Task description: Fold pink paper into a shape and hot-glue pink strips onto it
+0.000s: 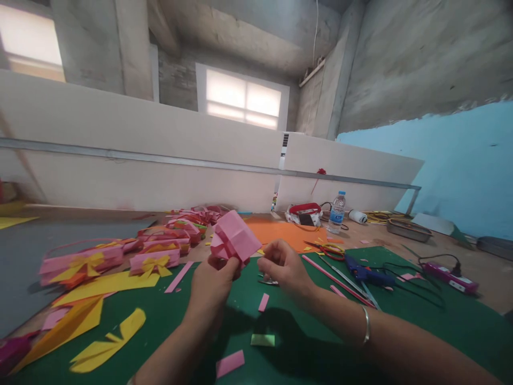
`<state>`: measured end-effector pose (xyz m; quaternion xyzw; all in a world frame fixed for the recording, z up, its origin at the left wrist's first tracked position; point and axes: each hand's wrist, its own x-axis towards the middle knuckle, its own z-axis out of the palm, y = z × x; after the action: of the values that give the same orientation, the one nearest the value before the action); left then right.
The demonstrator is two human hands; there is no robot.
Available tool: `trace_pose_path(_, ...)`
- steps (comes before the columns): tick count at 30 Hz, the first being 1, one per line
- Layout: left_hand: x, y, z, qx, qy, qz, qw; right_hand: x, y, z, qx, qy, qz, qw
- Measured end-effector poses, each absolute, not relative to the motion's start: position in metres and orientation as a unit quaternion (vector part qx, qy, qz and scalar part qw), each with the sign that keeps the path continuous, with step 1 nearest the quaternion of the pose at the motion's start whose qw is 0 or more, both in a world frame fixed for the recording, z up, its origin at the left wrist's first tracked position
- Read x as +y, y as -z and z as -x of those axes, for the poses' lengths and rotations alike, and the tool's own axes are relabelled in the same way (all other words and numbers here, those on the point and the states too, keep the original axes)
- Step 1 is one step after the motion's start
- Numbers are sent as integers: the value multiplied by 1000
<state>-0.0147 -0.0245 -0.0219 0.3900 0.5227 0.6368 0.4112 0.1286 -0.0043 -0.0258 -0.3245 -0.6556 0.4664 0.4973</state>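
Observation:
My left hand [216, 286] is closed round the lower edge of a folded pink paper piece [238, 238], shaped like a small box, and holds it above the green mat. Close to its right side is my right hand [285, 266], thumb and fingers curled together in a pinch. Whatever sits between those fingertips is too small or hidden to name. Below the right hand lies a thin metallic item [267, 282], partly covered. A pink paper strip [263, 302], a pale green strip [263, 340] and another pink strip [230, 364] lie on the green mat [192, 347].
Pink paper bags with yellow bows [156, 259] crowd the left, beside yellow paper cutouts [110, 342]. To the right are scissors [332, 251], a blue glue gun [371, 272] with its cable, and a purple power strip [451, 277]. A water bottle [337, 214] stands behind orange paper [280, 232].

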Motion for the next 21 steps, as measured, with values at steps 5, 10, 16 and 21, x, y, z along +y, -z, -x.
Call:
trace_pose_path(5, -27, 19, 18, 539, -609, -504, 291, -9, 17, -129, -606, -473, 419, 483)
trace_pose_path(10, -26, 21, 18, 547, -559, -571, 251, -1, 19, -134, -663, -423, 447, 426)
trace_pose_path(16, -27, 20, 15, 542, -496, -624, 266, -4, 17, -149, -677, -451, 416, 407)
trace_pose_path(21, -31, 24, 8, 496, -426, -681, 330, -9, 9, -166, -613, -508, 429, 426)
